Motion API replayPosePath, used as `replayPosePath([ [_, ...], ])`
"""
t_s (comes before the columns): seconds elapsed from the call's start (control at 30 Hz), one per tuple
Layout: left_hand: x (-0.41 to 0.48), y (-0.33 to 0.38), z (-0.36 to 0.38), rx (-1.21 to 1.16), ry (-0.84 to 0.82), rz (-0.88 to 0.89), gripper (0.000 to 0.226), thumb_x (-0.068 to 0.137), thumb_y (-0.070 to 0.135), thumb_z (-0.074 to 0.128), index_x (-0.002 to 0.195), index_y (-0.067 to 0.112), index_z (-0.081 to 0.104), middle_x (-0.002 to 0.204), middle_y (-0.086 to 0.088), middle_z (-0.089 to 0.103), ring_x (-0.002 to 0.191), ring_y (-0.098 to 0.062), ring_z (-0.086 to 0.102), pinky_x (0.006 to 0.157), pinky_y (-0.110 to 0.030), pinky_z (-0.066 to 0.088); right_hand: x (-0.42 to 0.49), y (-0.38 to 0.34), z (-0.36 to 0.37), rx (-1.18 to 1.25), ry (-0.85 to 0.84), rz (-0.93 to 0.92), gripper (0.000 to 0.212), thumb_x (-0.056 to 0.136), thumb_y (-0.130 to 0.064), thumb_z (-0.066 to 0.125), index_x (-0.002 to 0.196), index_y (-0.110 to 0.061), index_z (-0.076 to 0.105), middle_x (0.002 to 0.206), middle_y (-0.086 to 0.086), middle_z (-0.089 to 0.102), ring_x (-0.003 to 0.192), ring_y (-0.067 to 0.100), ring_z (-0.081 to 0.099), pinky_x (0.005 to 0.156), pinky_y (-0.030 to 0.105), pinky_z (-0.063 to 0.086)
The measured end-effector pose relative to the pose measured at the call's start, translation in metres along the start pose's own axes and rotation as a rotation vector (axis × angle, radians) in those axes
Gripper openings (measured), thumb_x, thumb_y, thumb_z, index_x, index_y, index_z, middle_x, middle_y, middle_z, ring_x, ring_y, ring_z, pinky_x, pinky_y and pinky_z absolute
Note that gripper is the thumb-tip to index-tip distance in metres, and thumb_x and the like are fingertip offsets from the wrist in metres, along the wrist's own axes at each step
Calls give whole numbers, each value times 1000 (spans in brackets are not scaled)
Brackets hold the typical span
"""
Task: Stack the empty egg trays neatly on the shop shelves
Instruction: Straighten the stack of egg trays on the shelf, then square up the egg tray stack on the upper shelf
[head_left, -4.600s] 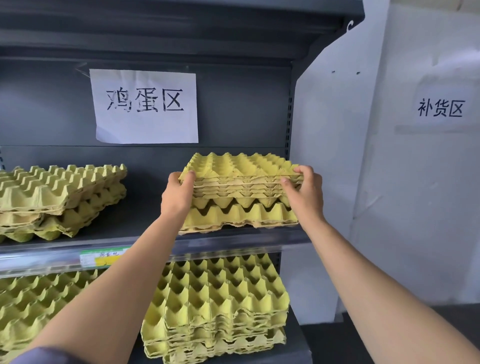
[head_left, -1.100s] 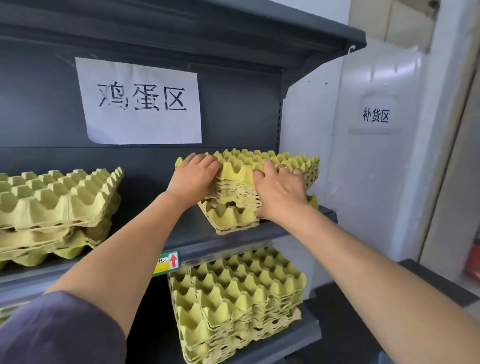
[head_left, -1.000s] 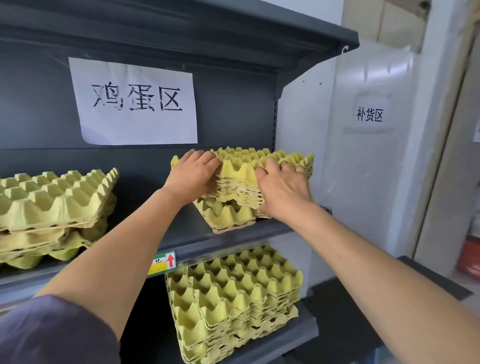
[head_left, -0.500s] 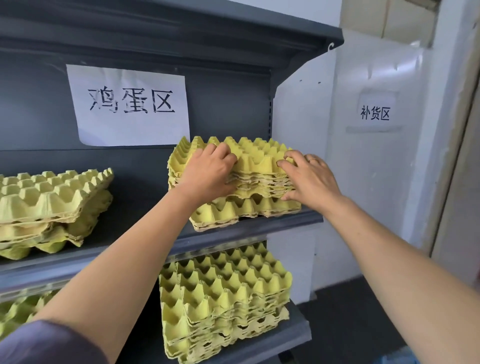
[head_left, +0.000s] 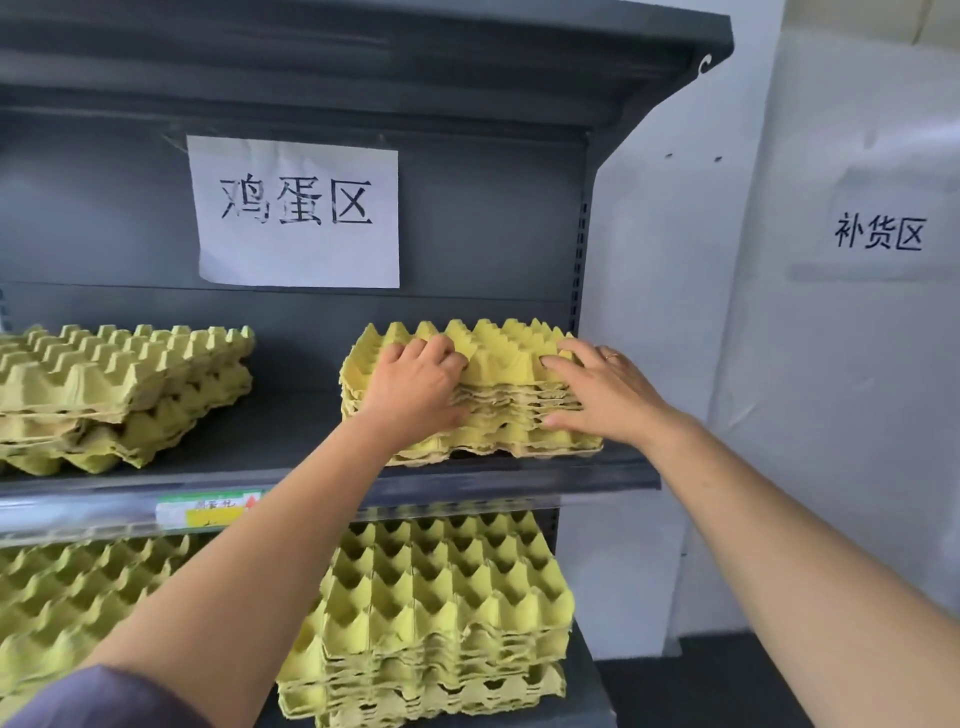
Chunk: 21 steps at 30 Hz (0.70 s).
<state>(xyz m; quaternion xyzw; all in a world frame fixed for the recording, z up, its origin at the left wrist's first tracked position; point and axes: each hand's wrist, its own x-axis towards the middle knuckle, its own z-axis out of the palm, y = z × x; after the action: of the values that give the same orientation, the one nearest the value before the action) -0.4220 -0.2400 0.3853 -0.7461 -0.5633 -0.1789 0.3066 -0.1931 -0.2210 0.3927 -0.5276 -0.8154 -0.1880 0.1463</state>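
Grey shelf: tray stack, left stack apart (sign behind)

The left hand grips the egg tray stack on the shelf — the right hand presses it.

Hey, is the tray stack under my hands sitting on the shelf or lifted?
Sitting: the tray stack rests flat on the shelf, its bottom tray touching the board.
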Motion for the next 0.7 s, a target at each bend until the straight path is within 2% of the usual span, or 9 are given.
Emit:
replayPosePath([
  [0.27,-4,0,6,60,-44,-36,68,82,64,49,136,24,38,137,4,40,122,-20,42,103,-37,25,-3,-7,22,5,105,18,78,79,-60,62,143,-25,35,150,3,25,130,30,37,113,46,22],
  [0.4,-12,0,10,110,-62,-40,80,77,69,51,141,25,31,143,4,32,125,-22,39,104,-47,22,-6,-8,25,-57,133,32,80,77,-67,58,142,-29,33,150,0,24,131,29,38,112,53,17],
  [0.7,-7,14,9,93,-46,-46,78,77,67,53,140,27,33,141,3,35,121,-22,42,102,-48,25,-14,6,23,-56,156,48,78,75,-69,59,140,-32,37,148,-2,28,129,26,39,107,50,22],
])
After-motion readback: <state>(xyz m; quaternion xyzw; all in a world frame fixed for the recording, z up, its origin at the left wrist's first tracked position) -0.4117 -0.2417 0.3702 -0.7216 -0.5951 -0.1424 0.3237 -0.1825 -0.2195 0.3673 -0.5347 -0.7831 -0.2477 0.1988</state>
